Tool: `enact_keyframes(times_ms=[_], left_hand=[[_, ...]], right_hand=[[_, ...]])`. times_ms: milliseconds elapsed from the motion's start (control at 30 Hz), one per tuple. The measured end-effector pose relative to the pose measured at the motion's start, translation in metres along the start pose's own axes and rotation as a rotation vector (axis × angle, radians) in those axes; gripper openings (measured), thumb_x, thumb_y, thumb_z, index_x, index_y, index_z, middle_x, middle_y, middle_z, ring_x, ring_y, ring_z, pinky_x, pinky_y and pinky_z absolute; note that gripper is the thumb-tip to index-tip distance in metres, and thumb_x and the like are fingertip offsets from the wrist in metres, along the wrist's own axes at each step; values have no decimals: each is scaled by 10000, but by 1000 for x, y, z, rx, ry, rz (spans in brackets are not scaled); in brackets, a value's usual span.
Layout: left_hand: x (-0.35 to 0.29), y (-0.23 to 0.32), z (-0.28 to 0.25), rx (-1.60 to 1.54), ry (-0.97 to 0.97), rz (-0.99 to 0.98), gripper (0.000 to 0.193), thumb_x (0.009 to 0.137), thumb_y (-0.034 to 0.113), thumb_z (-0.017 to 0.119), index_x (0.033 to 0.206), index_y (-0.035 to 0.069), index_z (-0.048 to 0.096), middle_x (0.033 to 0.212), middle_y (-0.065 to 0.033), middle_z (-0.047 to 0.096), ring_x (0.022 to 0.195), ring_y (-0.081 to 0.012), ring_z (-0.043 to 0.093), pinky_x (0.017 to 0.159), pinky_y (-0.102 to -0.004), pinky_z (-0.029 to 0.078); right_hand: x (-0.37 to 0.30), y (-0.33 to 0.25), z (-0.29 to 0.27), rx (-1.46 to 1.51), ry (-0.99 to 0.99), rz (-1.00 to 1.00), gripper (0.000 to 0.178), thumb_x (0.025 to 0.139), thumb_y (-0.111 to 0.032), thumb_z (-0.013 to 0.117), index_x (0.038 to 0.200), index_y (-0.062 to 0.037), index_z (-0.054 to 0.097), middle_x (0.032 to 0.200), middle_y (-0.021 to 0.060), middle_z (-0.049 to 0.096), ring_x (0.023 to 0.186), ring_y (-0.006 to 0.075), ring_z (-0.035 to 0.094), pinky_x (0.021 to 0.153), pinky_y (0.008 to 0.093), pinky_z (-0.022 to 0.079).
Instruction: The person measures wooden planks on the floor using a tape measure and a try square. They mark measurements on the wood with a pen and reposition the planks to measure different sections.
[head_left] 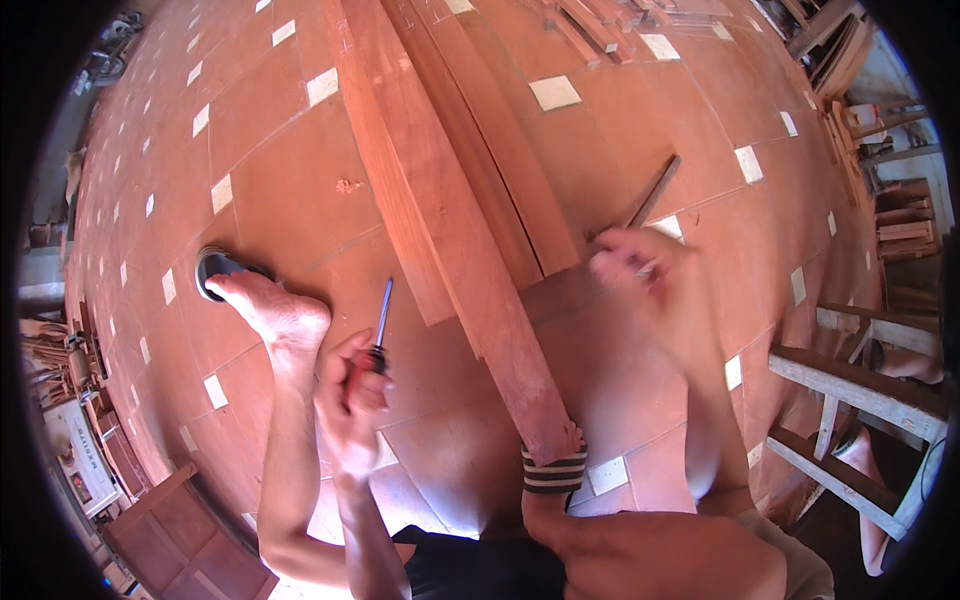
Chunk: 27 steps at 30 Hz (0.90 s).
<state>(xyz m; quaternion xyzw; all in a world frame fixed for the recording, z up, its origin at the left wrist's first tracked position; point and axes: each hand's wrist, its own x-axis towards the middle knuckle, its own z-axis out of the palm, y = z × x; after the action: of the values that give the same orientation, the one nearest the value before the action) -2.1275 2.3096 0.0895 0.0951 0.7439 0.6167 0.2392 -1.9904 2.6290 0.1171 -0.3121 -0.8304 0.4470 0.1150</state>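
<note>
My left hand (352,395) is closed around a screwdriver (384,318) with a red and black handle, its slim shaft pointing up and away. My right hand (645,262) is smeared by motion, with its fingers curled in. A thin dark strip (656,190) runs outward beside its fingers; whether the hand grips it I cannot tell. Between my hands a long reddish wooden beam (455,215) slants toward me, its near end against my foot in a striped sandal strap (554,469). Other reddish boards (490,165) lie alongside, one with a groove or gap along it.
More wood pieces (590,25) lie at the far end of the tiled floor. A wooden trestle or stool (850,385) stands at right, with someone's foot (860,458) behind it. A panelled wooden piece (185,530) is at lower left. Shavings (348,185) lie left of the beam.
</note>
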Motion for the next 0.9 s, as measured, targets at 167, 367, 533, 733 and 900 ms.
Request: enact_keyframes(times_ms=[167,367,533,733,900], left_hand=[[-16,46,72,352,-203,430,497,822,129,800,1261,-16,617,959,-155,691,705,-272,661,651,-355,557],[32,31,11,742,-45,338,224,876,8,687,1098,-10,716,980,-178,708,836,-296,699,785,-375,569],[59,8,-97,791,201,205,136,965,14,686,1079,-3,759,944,-102,727,854,-162,655,797,-312,514],[57,9,-96,737,141,156,126,991,56,698,1049,-50,733,929,-96,724,845,-152,649,800,-306,509],[52,4,-96,766,124,198,129,987,57,701,1055,-46,738,937,-97,731,854,-160,660,824,-317,517]], right_hand=[[-33,-38,52,312,-477,-360,207,983,-184,739,1135,-44,727,942,75,729,836,127,676,718,282,529],[15,25,14,827,-281,54,140,919,4,750,996,-64,655,899,48,704,842,148,721,733,265,590],[90,85,-17,1271,209,220,119,978,52,669,1092,18,658,1019,109,710,928,192,732,850,287,642],[73,81,42,1350,-26,293,161,997,-4,683,1152,40,678,1031,133,737,935,212,737,872,302,636],[54,35,81,1223,-263,270,176,981,-52,732,1145,0,693,993,113,755,937,200,747,839,313,629]])
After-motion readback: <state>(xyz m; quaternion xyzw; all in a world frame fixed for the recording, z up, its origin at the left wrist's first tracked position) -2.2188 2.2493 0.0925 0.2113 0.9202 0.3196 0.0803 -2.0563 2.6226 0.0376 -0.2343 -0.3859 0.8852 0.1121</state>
